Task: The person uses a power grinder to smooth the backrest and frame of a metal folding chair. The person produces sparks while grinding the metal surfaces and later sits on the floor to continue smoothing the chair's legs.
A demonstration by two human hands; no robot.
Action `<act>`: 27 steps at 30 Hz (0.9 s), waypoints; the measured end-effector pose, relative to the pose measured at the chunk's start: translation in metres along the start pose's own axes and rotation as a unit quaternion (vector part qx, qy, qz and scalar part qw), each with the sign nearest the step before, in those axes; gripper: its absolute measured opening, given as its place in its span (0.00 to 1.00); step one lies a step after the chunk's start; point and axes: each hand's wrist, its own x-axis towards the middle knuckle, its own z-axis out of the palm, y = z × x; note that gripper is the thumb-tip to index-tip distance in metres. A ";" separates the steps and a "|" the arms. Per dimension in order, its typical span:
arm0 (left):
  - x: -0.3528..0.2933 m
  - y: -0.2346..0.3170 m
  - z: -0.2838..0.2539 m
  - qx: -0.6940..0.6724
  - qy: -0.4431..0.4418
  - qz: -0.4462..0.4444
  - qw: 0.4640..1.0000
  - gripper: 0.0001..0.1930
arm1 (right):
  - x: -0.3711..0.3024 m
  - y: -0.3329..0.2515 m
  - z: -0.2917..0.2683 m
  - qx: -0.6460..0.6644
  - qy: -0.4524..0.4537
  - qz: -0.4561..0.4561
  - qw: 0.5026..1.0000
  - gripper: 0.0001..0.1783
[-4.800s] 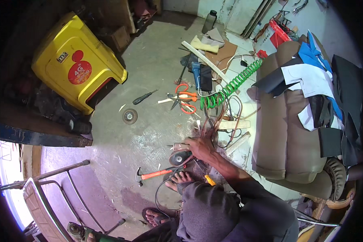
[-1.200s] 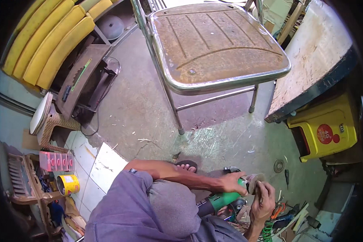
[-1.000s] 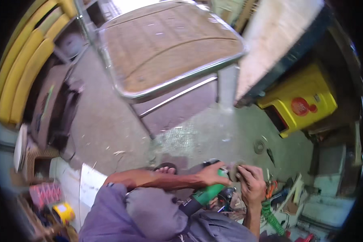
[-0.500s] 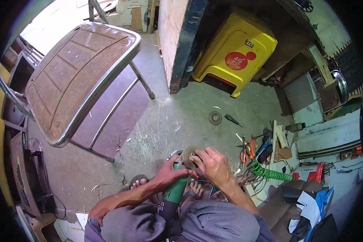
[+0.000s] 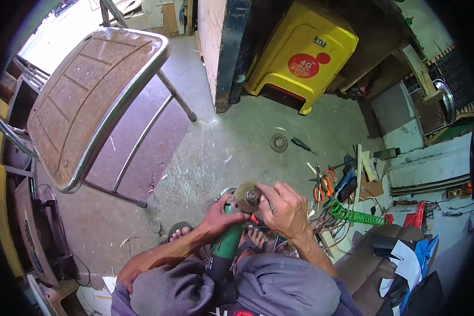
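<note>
A green and black angle grinder (image 5: 227, 242) stands between my knees, its head up and its dark body end between my thighs. My left hand (image 5: 222, 216) is closed round the grinder just below its head. On the head sits a round brownish abrasive disc (image 5: 241, 199), with a metal nut (image 5: 252, 196) at its centre, facing up. My right hand (image 5: 283, 209) has its fingers curled at the right side of the disc, the index finger on the rim beside the nut. The thumb is partly hidden against the disc's edge.
Ahead on the floor lie another round disc (image 5: 278, 142) and a dark slim tool (image 5: 303, 145). To the right are orange-handled scissors (image 5: 324, 185), a green coiled hose (image 5: 355, 217) and cables. A rusty metal chair (image 5: 97, 100) stands left, a yellow stool (image 5: 305, 58) ahead.
My right fingers have shifted off the nut to the disc's right edge, leaving the nut in plain sight. The disc now faces up more. The view has shifted slightly.
</note>
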 end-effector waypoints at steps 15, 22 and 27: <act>-0.003 0.009 0.000 0.047 0.018 -0.019 0.999 0.32 | -0.002 0.000 0.007 0.064 0.027 0.019 0.997 0.06; -0.002 0.006 0.000 0.011 0.001 -0.012 1.000 0.32 | -0.005 0.008 0.017 0.072 0.041 0.019 0.996 0.08; 0.000 0.004 -0.002 0.016 0.000 -0.015 1.000 0.33 | -0.006 0.010 0.020 0.072 0.031 0.014 0.997 0.11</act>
